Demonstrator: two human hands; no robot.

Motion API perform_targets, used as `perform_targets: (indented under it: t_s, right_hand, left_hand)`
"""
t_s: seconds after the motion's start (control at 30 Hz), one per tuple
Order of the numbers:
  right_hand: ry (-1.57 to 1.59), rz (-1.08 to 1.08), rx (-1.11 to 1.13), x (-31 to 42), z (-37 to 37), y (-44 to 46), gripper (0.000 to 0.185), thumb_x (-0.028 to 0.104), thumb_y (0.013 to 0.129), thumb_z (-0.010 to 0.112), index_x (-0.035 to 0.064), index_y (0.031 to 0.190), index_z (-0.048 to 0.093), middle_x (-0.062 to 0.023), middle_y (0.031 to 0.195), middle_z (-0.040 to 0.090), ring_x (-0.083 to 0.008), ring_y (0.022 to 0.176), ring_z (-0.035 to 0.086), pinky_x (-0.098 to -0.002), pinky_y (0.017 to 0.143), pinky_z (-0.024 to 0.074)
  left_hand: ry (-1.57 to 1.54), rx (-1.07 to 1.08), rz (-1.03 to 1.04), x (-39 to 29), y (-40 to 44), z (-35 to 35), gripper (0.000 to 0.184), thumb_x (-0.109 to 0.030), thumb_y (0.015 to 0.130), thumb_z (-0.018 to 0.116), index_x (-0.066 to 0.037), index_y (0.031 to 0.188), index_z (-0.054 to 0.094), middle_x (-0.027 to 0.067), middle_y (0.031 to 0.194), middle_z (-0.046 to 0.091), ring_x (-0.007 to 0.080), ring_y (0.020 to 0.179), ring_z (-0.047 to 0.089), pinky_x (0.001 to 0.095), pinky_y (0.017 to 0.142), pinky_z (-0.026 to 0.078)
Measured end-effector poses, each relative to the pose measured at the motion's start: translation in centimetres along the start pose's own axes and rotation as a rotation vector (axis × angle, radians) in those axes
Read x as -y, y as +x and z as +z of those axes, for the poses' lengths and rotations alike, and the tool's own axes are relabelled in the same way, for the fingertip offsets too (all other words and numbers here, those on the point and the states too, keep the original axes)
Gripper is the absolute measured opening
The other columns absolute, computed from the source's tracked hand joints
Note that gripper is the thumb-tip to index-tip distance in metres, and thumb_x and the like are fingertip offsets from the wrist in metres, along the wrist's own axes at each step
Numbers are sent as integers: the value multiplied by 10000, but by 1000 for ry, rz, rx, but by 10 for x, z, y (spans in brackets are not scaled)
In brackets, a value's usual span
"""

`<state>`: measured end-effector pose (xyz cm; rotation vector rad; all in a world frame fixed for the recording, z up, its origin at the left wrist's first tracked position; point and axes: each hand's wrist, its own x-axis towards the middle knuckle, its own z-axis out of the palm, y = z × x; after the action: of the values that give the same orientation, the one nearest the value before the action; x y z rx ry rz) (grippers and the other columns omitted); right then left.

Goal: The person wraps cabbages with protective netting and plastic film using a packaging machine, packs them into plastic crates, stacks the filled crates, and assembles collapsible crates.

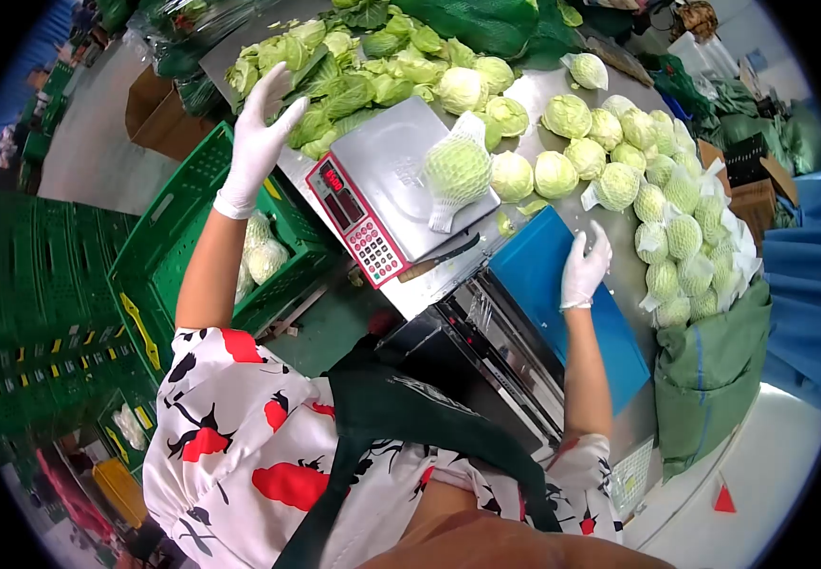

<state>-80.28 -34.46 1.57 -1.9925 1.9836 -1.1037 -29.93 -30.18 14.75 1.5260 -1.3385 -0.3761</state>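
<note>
A cabbage in a white foam net (458,169) rests on the metal pan of a red-framed digital scale (396,142), whose red display is lit. My left hand (261,142), in a white glove, is raised left of the scale with fingers spread and nothing in it. Below it sits a green crate (169,223) with a few netted cabbages (264,258) inside. My right hand (585,267), also gloved, is held over a blue board (562,284), its thumb and fingers apart and holding nothing. Whether it touches the board I cannot tell.
Loose cabbage leaves (344,90) are heaped behind the scale. Bare cabbages (567,116) lie right of it, with rows of netted cabbages (684,235) farther right. A black machine (496,351) stands near my body, and a green sack (712,375) hangs at the table's right edge.
</note>
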Motion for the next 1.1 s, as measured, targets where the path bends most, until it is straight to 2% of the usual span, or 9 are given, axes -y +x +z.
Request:
perform_targets:
  t_s: [0.07, 0.2, 0.27, 0.37, 0.73, 0.9, 1.1]
  right_hand:
    - [181, -122, -18, 49, 4, 12, 351, 211, 927, 613, 4, 1210, 591, -192, 1213, 603, -340, 1146, 552, -429, 1028, 404]
    - [384, 44, 215, 95, 48, 28, 443, 259, 913, 634, -29, 1244, 574, -223, 1251, 586, -347, 1181, 546, -392, 1045, 401]
    - [419, 68, 217, 101, 75, 33, 444, 261, 909, 639, -34, 1235, 581, -236, 1242, 593, -354, 1174, 554, -398, 1041, 402]
    - [484, 142, 260, 98, 96, 39, 437, 255, 908, 638, -38, 1228, 588, -246, 1230, 601, -359, 1164, 562, -403, 1037, 403]
    - [505, 191, 280, 65, 105, 49, 432, 249, 922, 620, -52, 1231, 587, -247, 1224, 608, -350, 1168, 566, -397, 1036, 406]
    - [512, 216, 284, 61, 100, 51, 439, 258, 924, 614, -51, 1235, 586, -248, 1212, 614, -342, 1148, 584, -401, 1021, 423]
    - [531, 290, 309, 53, 93, 55, 420, 246, 934, 613, -44, 1237, 587, -234, 1218, 617, -300, 1127, 611, -363, 982, 459]
  left_hand:
    - [-71, 23, -44, 12, -7, 15, 662, -305, 889, 716, -72, 1449, 449, 158, 1354, 568, 239, 1267, 533, 371, 1052, 433]
    - [-257, 53, -215, 17, -21, 57, 642, -270, 900, 705, -43, 1442, 446, 163, 1355, 555, 240, 1244, 542, 360, 1071, 422]
    - [-337, 58, -267, 15, -22, 68, 625, -245, 916, 685, -14, 1440, 435, 167, 1354, 549, 230, 1233, 547, 341, 1048, 433]
    - [-368, 27, -268, 13, -23, 69, 606, -238, 931, 669, -9, 1440, 432, 172, 1355, 547, 227, 1236, 544, 341, 1049, 432]
    - [-304, 21, -324, 25, -20, 60, 574, -242, 961, 633, -10, 1445, 429, 168, 1390, 533, 239, 1280, 517, 349, 1098, 383]
    - [-284, 19, -287, 18, -11, 67, 563, -235, 961, 632, -13, 1440, 436, 169, 1379, 540, 237, 1280, 518, 350, 1087, 398]
    - [-262, 29, -261, 25, -6, 72, 570, -212, 949, 639, -10, 1440, 433, 168, 1367, 549, 236, 1265, 530, 352, 1073, 415]
